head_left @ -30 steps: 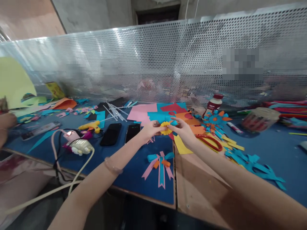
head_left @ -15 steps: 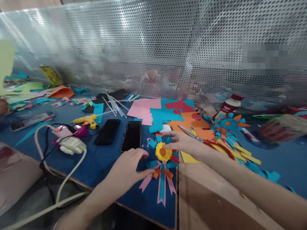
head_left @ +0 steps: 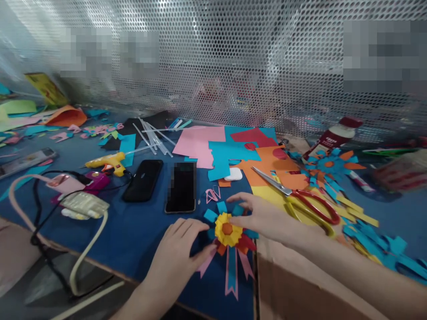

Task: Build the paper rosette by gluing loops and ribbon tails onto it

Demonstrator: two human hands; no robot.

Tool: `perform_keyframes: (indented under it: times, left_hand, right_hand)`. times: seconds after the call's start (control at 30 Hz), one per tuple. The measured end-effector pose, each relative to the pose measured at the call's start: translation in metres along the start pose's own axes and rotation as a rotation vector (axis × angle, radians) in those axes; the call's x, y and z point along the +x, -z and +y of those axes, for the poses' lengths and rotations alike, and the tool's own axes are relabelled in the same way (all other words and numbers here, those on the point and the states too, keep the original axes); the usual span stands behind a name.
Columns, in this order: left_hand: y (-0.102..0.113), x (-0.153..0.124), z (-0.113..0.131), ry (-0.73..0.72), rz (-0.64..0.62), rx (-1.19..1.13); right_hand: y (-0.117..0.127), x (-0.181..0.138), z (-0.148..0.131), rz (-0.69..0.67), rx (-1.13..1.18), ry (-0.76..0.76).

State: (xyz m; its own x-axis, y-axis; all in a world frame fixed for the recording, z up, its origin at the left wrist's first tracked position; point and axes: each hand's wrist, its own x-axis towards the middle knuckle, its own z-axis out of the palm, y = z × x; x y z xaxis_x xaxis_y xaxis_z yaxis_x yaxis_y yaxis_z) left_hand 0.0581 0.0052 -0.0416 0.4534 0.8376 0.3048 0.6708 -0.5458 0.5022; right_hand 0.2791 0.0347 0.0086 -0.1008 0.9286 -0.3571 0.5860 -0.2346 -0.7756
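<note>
on our blue table, near side, a yellow paper flower overlaps striped ribbons; our left hand, loosely parted, is at its left, our right hand, grip unclear, at its right

Paper flower between the hands

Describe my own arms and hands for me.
Both your left hand and right hand are ungloved, with slender fingers. The right forearm is slim, with no sleeve showing; the left is mostly cut off by the frame. I see no ring or watch; the nails are too blurred to judge.
</note>
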Motion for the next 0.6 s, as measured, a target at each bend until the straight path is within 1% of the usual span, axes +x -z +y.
perform_keyframes:
  times: [0.1, 0.23, 0.37, 0.47, 0.53, 0.6]
  left_hand:
    - [-0.001, 0.000, -0.001, -0.019, 0.006, 0.000]
    - [-0.001, 0.000, -0.002, -0.005, -0.009, 0.001]
    - [-0.001, -0.001, -0.001, 0.006, -0.019, 0.015]
    - [-0.001, 0.000, -0.001, -0.003, 0.001, 0.014]
    - [-0.001, 0.000, -0.001, -0.016, 0.013, 0.005]
    - [-0.001, 0.000, -0.002, -0.025, 0.022, 0.000]
  right_hand:
    - [0.006, -0.002, -0.002, 0.000, 0.006, -0.001]
    - [0.013, -0.001, -0.002, -0.035, 0.003, -0.020]
    - [0.013, -0.001, -0.001, -0.022, -0.028, -0.017]
    - [0.019, -0.006, -0.008, -0.010, 0.014, -0.047]
    - [0.028, -0.010, -0.014, 0.025, 0.041, -0.024]
    - [0.037, -0.014, -0.018, 0.055, 0.019, 0.040]
